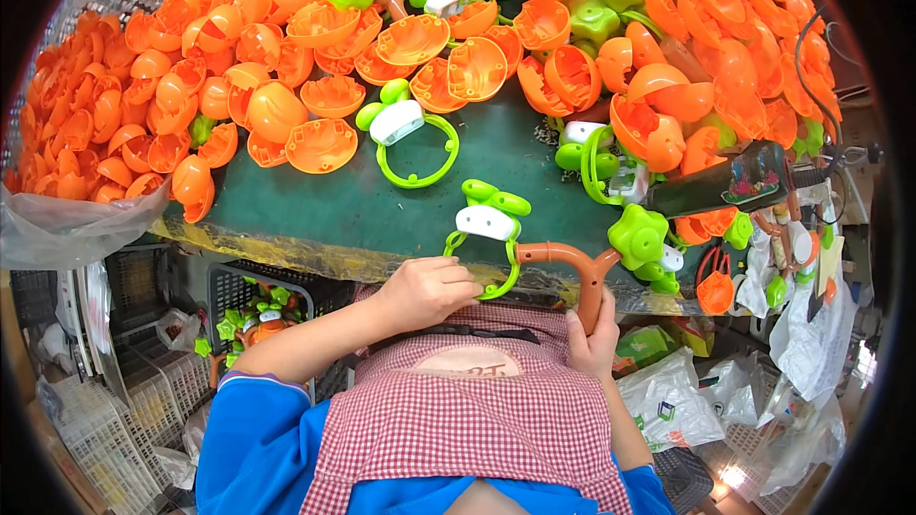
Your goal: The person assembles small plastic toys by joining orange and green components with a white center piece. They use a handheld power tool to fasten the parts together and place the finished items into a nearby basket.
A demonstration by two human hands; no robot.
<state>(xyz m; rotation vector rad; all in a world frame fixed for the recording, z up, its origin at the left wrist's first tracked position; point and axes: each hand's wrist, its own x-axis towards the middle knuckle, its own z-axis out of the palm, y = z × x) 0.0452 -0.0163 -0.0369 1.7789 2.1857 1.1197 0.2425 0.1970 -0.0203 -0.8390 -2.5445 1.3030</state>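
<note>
My left hand grips the lower part of a green plastic ring that carries a white piece and green knobs on top. My right hand holds the stem of a brown branching plastic tube, whose upper arm meets the ring. A green star-shaped knob sits on the tube's right end. Both hands work at the near edge of the green worktable.
Another green ring with a white piece lies on the table. Orange half shells are heaped across the back and in a clear bag at left. Crates with parts stand below the table; plastic bags lie at right.
</note>
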